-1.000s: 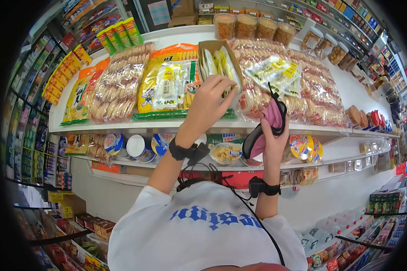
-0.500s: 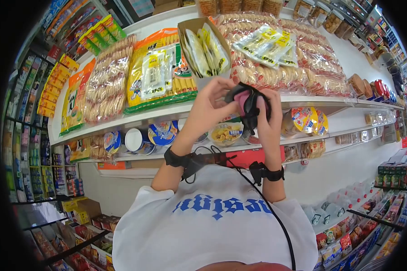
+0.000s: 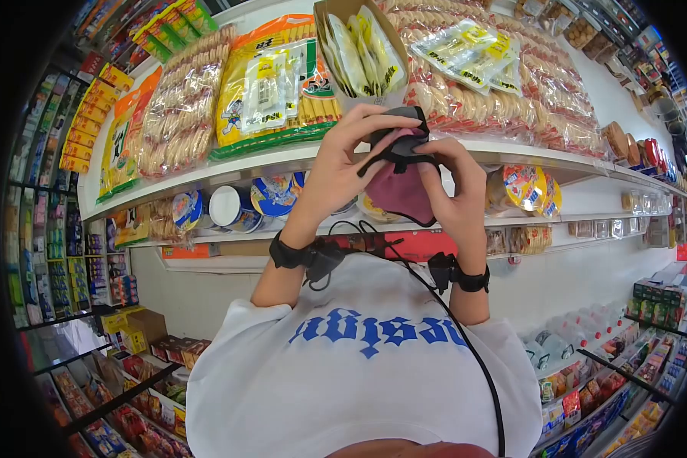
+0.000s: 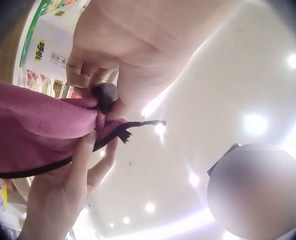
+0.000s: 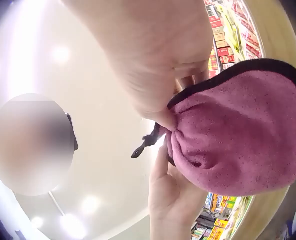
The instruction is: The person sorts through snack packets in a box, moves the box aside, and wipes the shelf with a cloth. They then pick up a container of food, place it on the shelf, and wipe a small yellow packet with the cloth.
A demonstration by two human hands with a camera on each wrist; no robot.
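**Item:** cloth, pink towelling with a black trim and a short black strap hanging loose at one end.

**Location:** held in the air at chest height, between both hands, just in front of the upper shelf. It touches no shelf and no goods.

**Left hand****:** grip grasping the cloth. Thumb and curled fingers pinch the gathered top edge, near where the strap comes off.

**Right hand****:** grip grasping the cloth. The thumb pinches the bunched edge at the trim, the fingers lie under the pink body, and the bulk of the fabric hangs below it.

**Nearby:**
- An open box of yellow-and-white packets on the shelf, just behind the hands.
- Bags of crackers on that shelf, to the left.
- Round tubs on the shelf below.

**Handling notes (judgement):**
- The fabric is soft and will fold on itself, so the firmer trim looks a better place to pinch than the pile.
- The two pinches sit close together. Setting them further apart along the edge would probably spread the cloth more evenly.
- The loose strap could catch under a finger, so it is best left free.
- Working a little clear of the shelf edge would lessen the chance of nudging the box.
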